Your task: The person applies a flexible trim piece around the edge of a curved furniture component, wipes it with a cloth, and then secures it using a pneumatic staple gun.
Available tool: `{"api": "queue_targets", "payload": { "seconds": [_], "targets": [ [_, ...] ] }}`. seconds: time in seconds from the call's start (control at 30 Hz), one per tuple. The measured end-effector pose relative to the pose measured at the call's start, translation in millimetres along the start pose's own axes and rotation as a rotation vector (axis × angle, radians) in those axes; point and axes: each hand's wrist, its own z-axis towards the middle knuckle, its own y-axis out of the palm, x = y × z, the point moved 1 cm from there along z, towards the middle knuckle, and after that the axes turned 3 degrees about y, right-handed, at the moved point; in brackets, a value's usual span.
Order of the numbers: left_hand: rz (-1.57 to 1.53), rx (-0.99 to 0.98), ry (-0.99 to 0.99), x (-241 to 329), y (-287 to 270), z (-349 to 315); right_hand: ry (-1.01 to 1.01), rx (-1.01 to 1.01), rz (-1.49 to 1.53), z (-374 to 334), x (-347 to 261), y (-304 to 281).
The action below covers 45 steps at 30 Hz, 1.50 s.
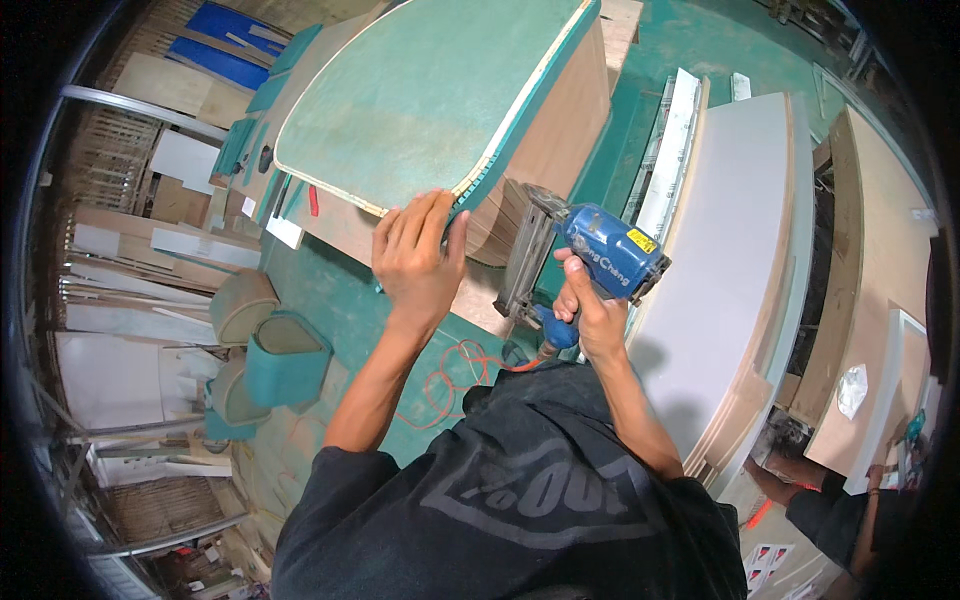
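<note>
My right hand (592, 305) is wrapped round the grip of a blue air nail gun (605, 248), its dark nose and magazine pointing toward a green-topped curved panel (430, 100). The nose is close to the panel's wooden side, but I cannot tell whether it touches. My left hand (418, 255) bends over the panel's near corner, fingers on top and thumb at the side, gripping the rim. A cream edging strip (517, 103) runs along that rim, with a notched teal band (480, 172) beside it. My fingers hide part of the corner.
An orange air hose (445, 388) lies coiled on the green floor. Curved green-sided box pieces (288, 358) stand at left, near stacked boards (115, 385). A long pale curved panel (715, 250) lies at right. Another person's arm (775, 487) shows at lower right.
</note>
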Motion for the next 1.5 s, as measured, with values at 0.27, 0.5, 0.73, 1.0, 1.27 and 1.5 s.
{"api": "queue_targets", "payload": {
  "seconds": [0.27,0.5,0.73,1.0,1.27,1.5],
  "targets": [
    [-0.027,-0.121,-0.09,-2,-33,-7,-0.004,0.01,0.026,-9,-3,-3],
    [-0.068,-0.18,-0.13,1,-52,-9,-0.153,0.241,-0.036,-9,-4,-7],
    [-0.15,-0.204,-0.235,-6,-85,-14,-0.517,0.693,-0.359,2,-3,-93],
    [-0.394,-0.002,-0.431,-24,-85,-6,-0.485,0.867,-0.61,13,-11,-124],
    [-0.488,0.034,-0.473,-11,-92,0,-0.347,0.865,-0.686,8,-13,-127],
    [-0.541,0.061,-0.433,12,-106,-7,-0.517,0.844,-0.486,13,10,-156]
  ]
}}
